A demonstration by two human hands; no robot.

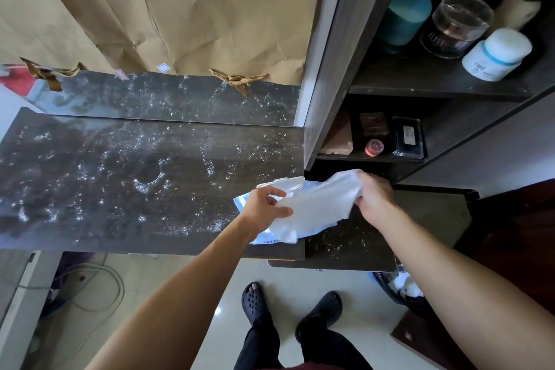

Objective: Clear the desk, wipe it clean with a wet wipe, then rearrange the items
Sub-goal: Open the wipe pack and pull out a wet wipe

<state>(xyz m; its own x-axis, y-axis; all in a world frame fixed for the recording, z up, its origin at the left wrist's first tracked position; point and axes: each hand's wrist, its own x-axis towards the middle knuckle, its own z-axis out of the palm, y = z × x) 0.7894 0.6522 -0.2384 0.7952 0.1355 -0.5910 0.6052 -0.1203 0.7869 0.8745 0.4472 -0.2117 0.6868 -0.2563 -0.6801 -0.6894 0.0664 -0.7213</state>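
Head view: left hand [265, 207] and right hand [374, 198] each pinched a wet wipe [318, 204] spread crosswise; dusty desk [105, 183] lay left, left hand nearer.

head view, steeply down, desk [120, 177] close

You hold a white wet wipe [318, 203] between your two hands. Your left hand [264, 207] pinches its left edge, and your right hand [375, 198] grips its right end. Under it lies the wipe pack [288, 182], lid up, on the right end of the dusty dark desk [120, 183].
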